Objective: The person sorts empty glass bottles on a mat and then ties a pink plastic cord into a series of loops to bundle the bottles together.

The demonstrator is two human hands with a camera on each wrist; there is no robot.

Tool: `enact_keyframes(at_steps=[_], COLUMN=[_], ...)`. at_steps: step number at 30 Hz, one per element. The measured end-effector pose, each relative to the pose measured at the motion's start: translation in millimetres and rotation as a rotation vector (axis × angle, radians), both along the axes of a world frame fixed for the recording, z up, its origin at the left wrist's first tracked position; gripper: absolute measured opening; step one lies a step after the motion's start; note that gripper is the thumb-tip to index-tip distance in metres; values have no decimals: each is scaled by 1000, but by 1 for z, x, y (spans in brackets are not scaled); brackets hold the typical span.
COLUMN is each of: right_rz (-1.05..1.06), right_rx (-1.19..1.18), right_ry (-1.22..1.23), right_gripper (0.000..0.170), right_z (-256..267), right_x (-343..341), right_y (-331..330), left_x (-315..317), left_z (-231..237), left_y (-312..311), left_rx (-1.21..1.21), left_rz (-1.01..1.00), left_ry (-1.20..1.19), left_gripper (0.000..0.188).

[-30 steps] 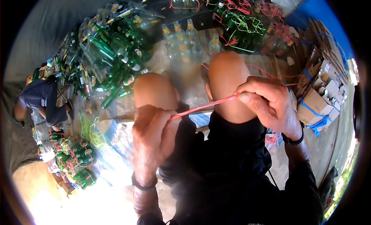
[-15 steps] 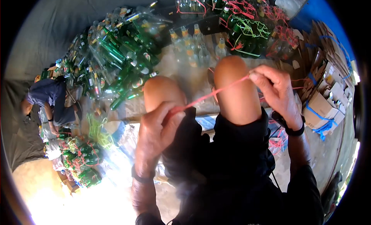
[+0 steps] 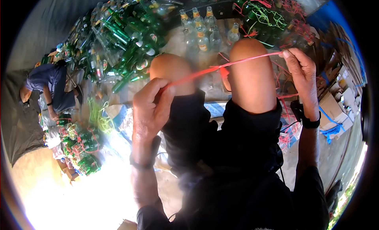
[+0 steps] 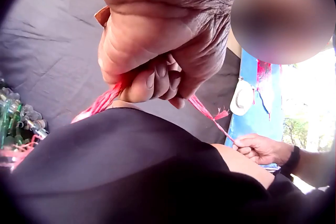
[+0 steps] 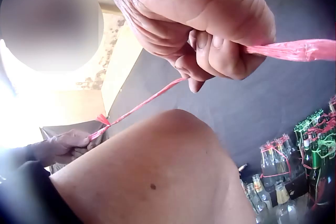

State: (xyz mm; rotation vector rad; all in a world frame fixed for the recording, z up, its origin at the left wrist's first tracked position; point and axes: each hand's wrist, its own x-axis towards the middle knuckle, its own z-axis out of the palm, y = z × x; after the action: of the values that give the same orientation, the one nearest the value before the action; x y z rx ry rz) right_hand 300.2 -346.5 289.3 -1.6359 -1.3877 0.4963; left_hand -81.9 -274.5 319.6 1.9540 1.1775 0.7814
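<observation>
A pink-red plastic string [image 3: 252, 58] stretches in a taut line above the knees, with a small knot and loose tails near its middle. Its left part is pinched by my left hand [image 3: 150, 105], fingers curled round it. My right hand [image 3: 302, 72] grips the other end, higher and to the right. In the left wrist view the string [image 4: 102, 103] leaves both sides of the left fist [image 4: 163, 40]. The right wrist view has the string [image 5: 299, 50] passing through the curled right hand [image 5: 210, 29], its knot nearer the left hand [image 5: 71, 145].
Loose green and clear bottles [image 3: 118, 36] lie heaped at the upper left. Clear bottles [image 3: 201, 32] stand beyond the knees; tied bottles [image 3: 262, 22] stand upper right. Another person [image 3: 49, 85] bends over tied bottles [image 3: 85, 145] at left. Cardboard [image 3: 335, 107] is stacked at right.
My hands have moved farther apart, the right one up and to the right, so a longer stretch of string with its knot shows between them. The head view has shifted slightly.
</observation>
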Motion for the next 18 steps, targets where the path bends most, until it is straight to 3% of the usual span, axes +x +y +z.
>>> enact_keyframes(at_steps=[3,7,18], right_rz=[-46,-99,-23], right_rx=[-22,-37,-41], right_ry=[27,39,60], right_gripper=[17,20,19], right_z=[-6,-21,-27], right_x=[1,12,13], right_y=[0,0,6], left_x=[0,-5,-11], left_z=[-9,-18,-13], left_y=[3,8,17], left_rx=[188,278,66], left_rz=[6,-7,55], left_ry=[31,39,-14], left_gripper=[7,12,17])
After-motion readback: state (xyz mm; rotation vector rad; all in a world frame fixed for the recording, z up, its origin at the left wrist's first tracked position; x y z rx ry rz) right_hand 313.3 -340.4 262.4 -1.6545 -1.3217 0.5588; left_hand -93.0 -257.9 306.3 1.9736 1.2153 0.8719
